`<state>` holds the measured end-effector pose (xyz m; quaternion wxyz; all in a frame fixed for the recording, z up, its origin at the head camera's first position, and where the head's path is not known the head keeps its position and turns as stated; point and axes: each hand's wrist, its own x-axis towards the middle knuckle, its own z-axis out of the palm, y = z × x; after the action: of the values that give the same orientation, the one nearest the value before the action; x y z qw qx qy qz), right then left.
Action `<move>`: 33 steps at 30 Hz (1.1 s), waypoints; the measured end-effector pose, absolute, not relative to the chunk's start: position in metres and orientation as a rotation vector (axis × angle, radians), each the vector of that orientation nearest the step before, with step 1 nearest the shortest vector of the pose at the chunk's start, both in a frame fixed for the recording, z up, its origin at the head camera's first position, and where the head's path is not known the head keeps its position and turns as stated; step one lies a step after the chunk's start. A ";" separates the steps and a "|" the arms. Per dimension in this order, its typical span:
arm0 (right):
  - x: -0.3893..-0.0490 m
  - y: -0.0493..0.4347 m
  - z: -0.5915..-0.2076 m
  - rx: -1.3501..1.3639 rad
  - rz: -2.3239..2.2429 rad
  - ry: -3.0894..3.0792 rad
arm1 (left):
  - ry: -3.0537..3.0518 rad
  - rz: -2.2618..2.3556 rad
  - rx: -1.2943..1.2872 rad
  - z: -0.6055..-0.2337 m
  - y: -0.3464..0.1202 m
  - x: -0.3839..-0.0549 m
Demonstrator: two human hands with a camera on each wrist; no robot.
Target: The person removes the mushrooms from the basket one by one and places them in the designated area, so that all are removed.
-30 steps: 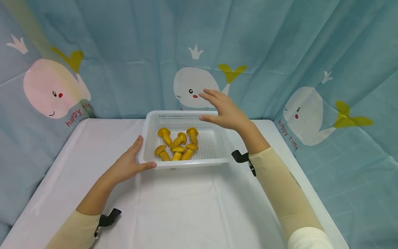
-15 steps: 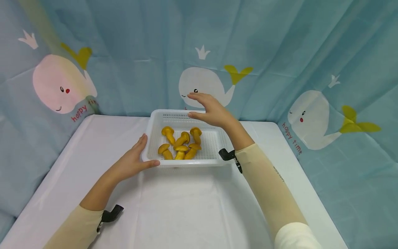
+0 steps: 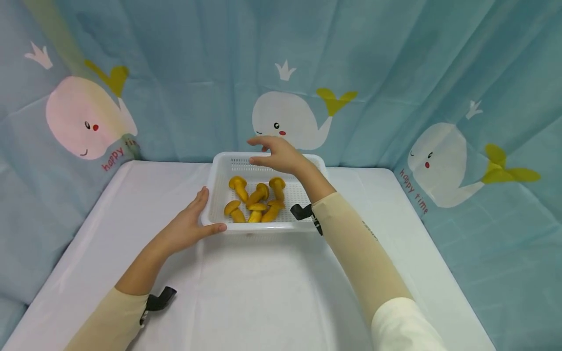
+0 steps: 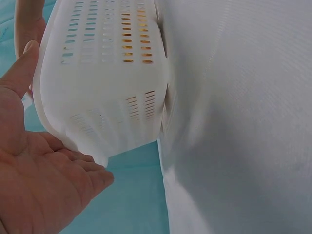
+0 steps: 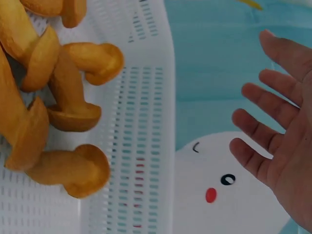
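Observation:
A white perforated plastic basket (image 3: 263, 227) rests near the back of the table, with several yellow-brown mushrooms (image 3: 257, 194) lying in its left and middle part. My left hand (image 3: 186, 229) rests at the basket's front left corner, thumb along the front rim and straight fingers against the left side. The left wrist view shows those fingers (image 4: 80, 165) below the rim of the basket (image 4: 102, 83). Over the basket's back rim hovers my right hand (image 3: 281, 156), fingers spread and holding nothing. In the right wrist view it is apart from the mushrooms (image 5: 73, 117).
A white cloth (image 3: 263, 282) covers the table. Blue curtains (image 3: 197, 107) printed with whales hang close behind the basket and along both sides. Black wrist mounts (image 3: 161, 299) stick out from the sleeves.
My right hand has moved left and slightly down across the back of the basket. The left hand keeps its place at the corner. The head view has shifted a little.

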<state>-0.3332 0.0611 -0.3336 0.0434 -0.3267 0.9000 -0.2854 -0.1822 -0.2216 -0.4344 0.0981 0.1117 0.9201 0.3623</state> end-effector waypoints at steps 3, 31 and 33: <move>-0.336 0.051 -0.341 -0.948 -0.897 2.708 | 2.722 1.059 0.325 -0.432 -0.223 -0.182; -0.373 0.001 -0.410 -0.714 -0.968 2.383 | 2.714 1.071 0.332 -0.431 -0.222 -0.180; -0.375 0.000 -0.413 -0.679 -0.949 2.380 | 2.706 1.078 0.332 -0.431 -0.221 -0.181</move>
<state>-0.3751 0.0004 -0.4127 0.2432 -0.2486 0.8709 -0.3473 -0.1812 -0.2208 -0.4313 0.1047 0.1125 0.9179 0.3658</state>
